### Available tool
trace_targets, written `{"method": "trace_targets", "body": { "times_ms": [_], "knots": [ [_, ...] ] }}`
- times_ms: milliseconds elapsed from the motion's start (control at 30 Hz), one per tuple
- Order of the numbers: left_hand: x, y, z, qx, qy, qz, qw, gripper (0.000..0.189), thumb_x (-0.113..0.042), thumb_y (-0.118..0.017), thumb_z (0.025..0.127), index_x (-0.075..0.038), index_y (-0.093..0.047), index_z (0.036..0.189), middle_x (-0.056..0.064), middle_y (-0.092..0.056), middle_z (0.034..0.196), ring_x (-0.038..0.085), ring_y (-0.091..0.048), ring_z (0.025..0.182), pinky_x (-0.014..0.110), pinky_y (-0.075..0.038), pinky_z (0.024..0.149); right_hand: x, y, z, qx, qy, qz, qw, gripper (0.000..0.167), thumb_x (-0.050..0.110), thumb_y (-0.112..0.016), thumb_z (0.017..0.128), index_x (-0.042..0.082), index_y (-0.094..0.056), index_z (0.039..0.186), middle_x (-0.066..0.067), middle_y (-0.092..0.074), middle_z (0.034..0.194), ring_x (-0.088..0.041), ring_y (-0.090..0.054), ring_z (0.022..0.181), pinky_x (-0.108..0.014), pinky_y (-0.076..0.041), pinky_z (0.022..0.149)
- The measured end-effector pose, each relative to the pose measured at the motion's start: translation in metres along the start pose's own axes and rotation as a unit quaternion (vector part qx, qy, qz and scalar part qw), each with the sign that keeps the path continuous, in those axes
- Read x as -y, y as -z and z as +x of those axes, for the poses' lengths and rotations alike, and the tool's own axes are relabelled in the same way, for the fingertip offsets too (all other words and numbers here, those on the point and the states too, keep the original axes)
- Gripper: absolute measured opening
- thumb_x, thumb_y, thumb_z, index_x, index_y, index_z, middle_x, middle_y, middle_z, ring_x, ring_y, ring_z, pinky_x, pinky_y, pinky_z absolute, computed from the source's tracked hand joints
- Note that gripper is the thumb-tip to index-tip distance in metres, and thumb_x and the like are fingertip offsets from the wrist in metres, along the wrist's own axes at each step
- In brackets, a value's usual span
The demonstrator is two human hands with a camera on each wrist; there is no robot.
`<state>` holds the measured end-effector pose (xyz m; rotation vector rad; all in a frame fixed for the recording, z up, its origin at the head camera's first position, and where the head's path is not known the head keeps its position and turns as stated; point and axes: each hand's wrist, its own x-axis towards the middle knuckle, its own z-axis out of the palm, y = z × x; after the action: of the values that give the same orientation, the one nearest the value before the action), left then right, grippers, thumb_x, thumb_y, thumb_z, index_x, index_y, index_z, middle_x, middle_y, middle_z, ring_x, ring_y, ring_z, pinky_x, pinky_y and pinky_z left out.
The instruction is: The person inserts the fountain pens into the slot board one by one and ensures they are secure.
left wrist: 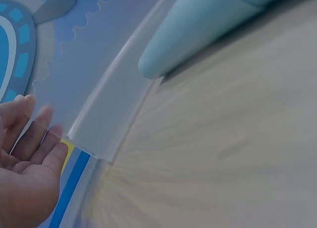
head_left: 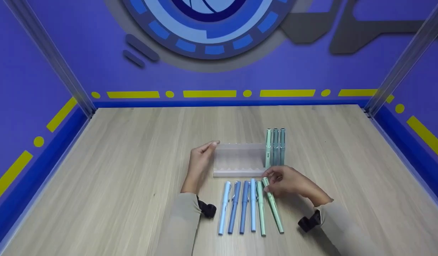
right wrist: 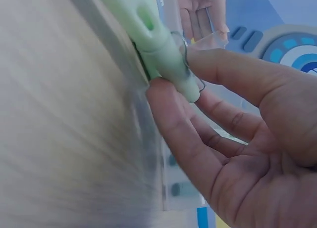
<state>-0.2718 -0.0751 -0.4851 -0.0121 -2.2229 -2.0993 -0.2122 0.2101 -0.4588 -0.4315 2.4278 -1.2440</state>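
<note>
A clear pen stand [head_left: 238, 173] with scalloped edges stands on the table. My left hand [head_left: 200, 160] grips its upper left corner between thumb and fingers; in the left wrist view some fingers show through the transparent panel [left wrist: 74, 84]. At the cap end, my right hand [head_left: 288, 182] pinches a light green pen [head_left: 274, 209], which lies slanted in front of the stand. The right wrist view shows thumb and forefinger on that pen's cap [right wrist: 166, 60], near its metal clip. At the stand's right end, a light green pen [head_left: 268, 147] and two dark teal pens [head_left: 276, 147] stand upright.
Left of the pinched pen lie another green pen [head_left: 261, 213], a light blue pen [head_left: 253, 206], two darker blue pens [head_left: 244, 209] and a pale blue pen [head_left: 224, 209] at the row's left end. Blue-purple walls [head_left: 212, 80] enclose the wooden table [head_left: 133, 160].
</note>
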Motion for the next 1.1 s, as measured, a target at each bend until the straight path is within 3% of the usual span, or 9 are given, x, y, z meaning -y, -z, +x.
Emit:
{"method": "trace_targets", "body": {
  "times_ms": [300,767,933,1100],
  "knots": [
    [0.004,-0.001,0.002,-0.004,0.024,-0.014,0.9996,0.032,-0.029,-0.059,0.096,-0.007,-0.068,0.117,0.008,-0.066,0.126,0.022,-0.055,0.126,0.035,-0.042,0.11,0.001,0.002,0.0,-0.016,-0.037,0.042,0.9983,0.034,0.013,-0.077,0.08,0.005,-0.062,0.109,-0.008,-0.061,0.087,-0.017,-0.06,0.069,-0.033,-0.057,0.059],
    [0.004,-0.001,0.002,-0.001,0.037,-0.014,0.9992,0.035,-0.034,-0.06,0.095,-0.01,-0.068,0.118,0.005,-0.065,0.127,0.021,-0.055,0.127,0.035,-0.042,0.11,0.012,0.01,0.003,-0.037,0.013,0.048,0.9981,0.046,0.014,-0.075,0.081,-0.003,-0.059,0.12,-0.012,-0.064,0.091,-0.018,-0.064,0.074,-0.029,-0.057,0.063],
    [0.004,0.0,0.002,-0.002,0.014,-0.011,0.9998,0.032,-0.029,-0.06,0.095,-0.008,-0.069,0.117,0.007,-0.065,0.126,0.022,-0.055,0.127,0.035,-0.042,0.11,0.019,0.012,0.004,-0.039,0.017,0.076,0.9962,0.045,0.008,-0.072,0.082,-0.004,-0.058,0.124,-0.015,-0.066,0.093,-0.018,-0.067,0.076,-0.035,-0.061,0.069],
    [0.005,-0.001,0.001,-0.002,0.007,-0.01,0.9999,0.032,-0.029,-0.06,0.096,-0.007,-0.068,0.117,0.008,-0.065,0.126,0.022,-0.056,0.126,0.035,-0.042,0.11,0.023,0.016,0.004,-0.061,0.033,0.076,0.9947,0.043,0.008,-0.071,0.085,-0.002,-0.058,0.125,-0.017,-0.066,0.096,-0.019,-0.066,0.08,-0.033,-0.061,0.071]
  ]
}}
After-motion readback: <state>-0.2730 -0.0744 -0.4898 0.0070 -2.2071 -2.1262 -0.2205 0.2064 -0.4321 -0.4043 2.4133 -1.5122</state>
